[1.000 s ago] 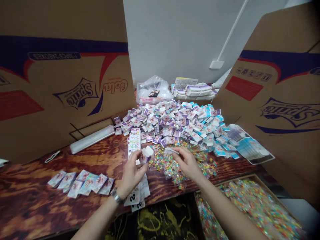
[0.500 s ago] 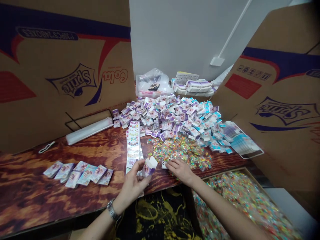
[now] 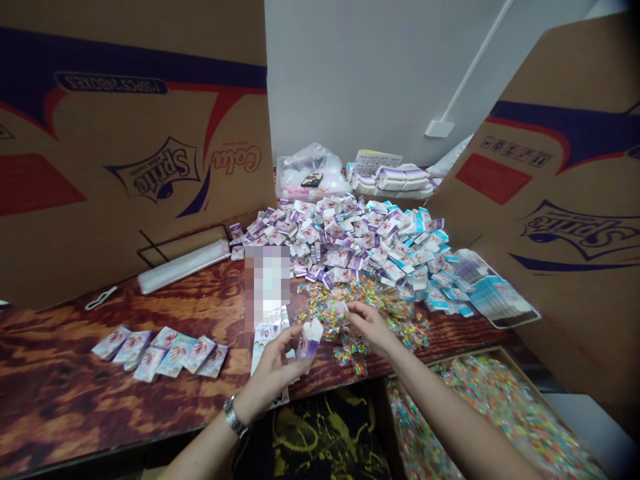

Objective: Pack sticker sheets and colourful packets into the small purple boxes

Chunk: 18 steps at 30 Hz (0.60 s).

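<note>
My left hand (image 3: 277, 365) is closed around a small purple-and-white carton (image 3: 309, 341), its top flap standing up. My right hand (image 3: 373, 328) pinches a small pale, flat piece (image 3: 339, 310) by its edge, above a heap of clear packets (image 3: 395, 313) filled with colourful bits. What that piece is, I cannot make out. Beyond the packets lies a big pile of small purple and blue cartons (image 3: 345, 237). A strip of printed sheets (image 3: 267, 333), partly blurred out, runs beside my left hand.
Several cartons (image 3: 173, 352) lie grouped at the left of the table. A clear plastic roll (image 3: 183, 267) rests by the left cardboard box (image 3: 125, 133). The right cardboard box (image 3: 565, 160) leans in. At lower right stands a tray of packets (image 3: 490, 400). Flat stacked cartons (image 3: 500, 293) lie right.
My right hand has lifted a little with the pale piece, away from the table's near side. The carton in my left hand is turned more upright. The view has shifted slightly.
</note>
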### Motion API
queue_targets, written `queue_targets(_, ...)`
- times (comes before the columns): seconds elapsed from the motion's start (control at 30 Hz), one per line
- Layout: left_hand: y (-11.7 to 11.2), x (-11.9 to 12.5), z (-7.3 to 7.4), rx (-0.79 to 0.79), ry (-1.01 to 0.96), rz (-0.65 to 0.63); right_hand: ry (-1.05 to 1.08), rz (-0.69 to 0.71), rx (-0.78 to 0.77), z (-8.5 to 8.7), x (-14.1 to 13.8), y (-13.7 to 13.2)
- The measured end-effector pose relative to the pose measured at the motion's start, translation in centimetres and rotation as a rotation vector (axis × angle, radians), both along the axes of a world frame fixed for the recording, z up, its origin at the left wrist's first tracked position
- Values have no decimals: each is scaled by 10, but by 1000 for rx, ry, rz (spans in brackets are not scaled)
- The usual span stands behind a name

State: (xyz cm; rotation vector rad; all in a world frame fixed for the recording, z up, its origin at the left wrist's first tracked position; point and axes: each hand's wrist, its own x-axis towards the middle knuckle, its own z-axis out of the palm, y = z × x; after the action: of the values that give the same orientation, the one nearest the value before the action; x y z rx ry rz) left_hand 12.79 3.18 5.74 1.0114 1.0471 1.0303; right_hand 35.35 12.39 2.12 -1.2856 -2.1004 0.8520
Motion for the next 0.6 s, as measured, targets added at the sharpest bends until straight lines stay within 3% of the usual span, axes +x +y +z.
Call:
queue_targets(0.2, 17, 14, 9, 123, 66, -139, 237, 5, -172, 32, -15, -10)
queue_targets(0.33, 22, 13, 19, 205, 180, -146, 234, 76, -110, 52, -22, -16)
queue_targets(0.43, 19, 0, 20, 258, 242, -175, 247, 137, -121, 56, -23, -14)
queue_targets(0.6, 10, -25, 11, 185, 115, -157, 249, -47, -32, 53, -32, -3)
